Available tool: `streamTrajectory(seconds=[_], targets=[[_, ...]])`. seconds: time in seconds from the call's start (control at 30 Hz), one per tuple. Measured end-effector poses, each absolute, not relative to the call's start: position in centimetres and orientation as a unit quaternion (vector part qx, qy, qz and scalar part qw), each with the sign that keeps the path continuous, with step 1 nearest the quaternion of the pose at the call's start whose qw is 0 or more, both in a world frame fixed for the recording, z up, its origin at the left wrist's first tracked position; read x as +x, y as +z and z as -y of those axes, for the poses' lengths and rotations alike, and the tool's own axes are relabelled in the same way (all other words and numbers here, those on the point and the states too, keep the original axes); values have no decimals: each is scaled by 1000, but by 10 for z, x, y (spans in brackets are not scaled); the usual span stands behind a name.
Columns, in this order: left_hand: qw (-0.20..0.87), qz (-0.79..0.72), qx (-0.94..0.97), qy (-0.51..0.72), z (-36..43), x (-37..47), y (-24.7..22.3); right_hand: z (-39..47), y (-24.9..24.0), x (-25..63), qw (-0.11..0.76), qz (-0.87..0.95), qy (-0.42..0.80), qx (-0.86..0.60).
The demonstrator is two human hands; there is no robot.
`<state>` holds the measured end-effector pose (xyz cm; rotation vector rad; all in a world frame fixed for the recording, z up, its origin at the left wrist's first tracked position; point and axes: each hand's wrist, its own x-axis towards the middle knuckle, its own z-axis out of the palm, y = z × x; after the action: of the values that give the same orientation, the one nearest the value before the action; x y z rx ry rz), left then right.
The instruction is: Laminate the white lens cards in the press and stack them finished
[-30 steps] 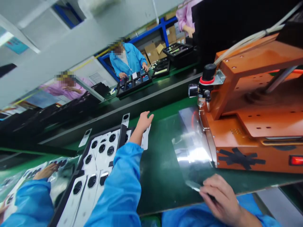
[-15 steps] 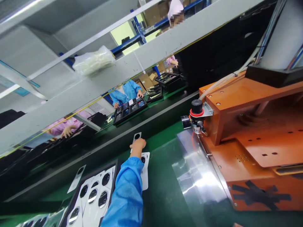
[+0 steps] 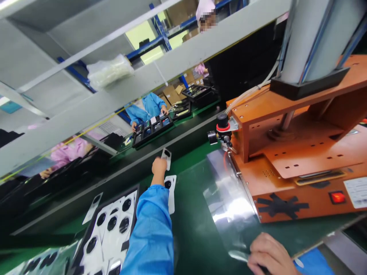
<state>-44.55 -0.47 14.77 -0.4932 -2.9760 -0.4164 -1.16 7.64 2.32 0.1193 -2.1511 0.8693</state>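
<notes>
My left hand (image 3: 159, 167), arm stretched out in a blue sleeve, is closed on a white phone back cover (image 3: 166, 156) with a black camera hole, at the edge of the black conveyor belt (image 3: 114, 179). A second white cover (image 3: 171, 194) lies on the green mat just below that hand. My right hand (image 3: 269, 256), at the bottom edge, has its curled fingers on the near edge of a clear film sheet (image 3: 229, 198) spread on the mat.
A black tray (image 3: 88, 236) of several white covers sits at the lower left. An orange press machine (image 3: 286, 168) with a lit red switch (image 3: 337, 197) fills the right. Across the belt, other people in blue and pink coats handle black trays (image 3: 151, 128).
My left hand reached farther out, from the mat to the belt's edge, and closed on the cover. The view tilted up, then down, and my right hand came back into view.
</notes>
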Motion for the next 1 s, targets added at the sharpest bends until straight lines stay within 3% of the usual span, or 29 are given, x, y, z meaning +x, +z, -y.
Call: streamTrajectory(seconds=[0.23,0.37,0.57,0.73,1.0], targets=[[22,912,-239,-334,90,-278,113,-75,24,-7,415,809,414,29],[-36,883,-184,-430,145,-163,67,-67,41,-17,353,789,503,-10],[-48,913,-233,-330,159,-94,31,-63,63,-91,161,796,577,-92],[61,915,-325,-232,162,-92,32,-69,57,-136,118,837,523,-109],[45,894,-391,-214,145,-89,17,-69,55,-146,73,868,488,-56]])
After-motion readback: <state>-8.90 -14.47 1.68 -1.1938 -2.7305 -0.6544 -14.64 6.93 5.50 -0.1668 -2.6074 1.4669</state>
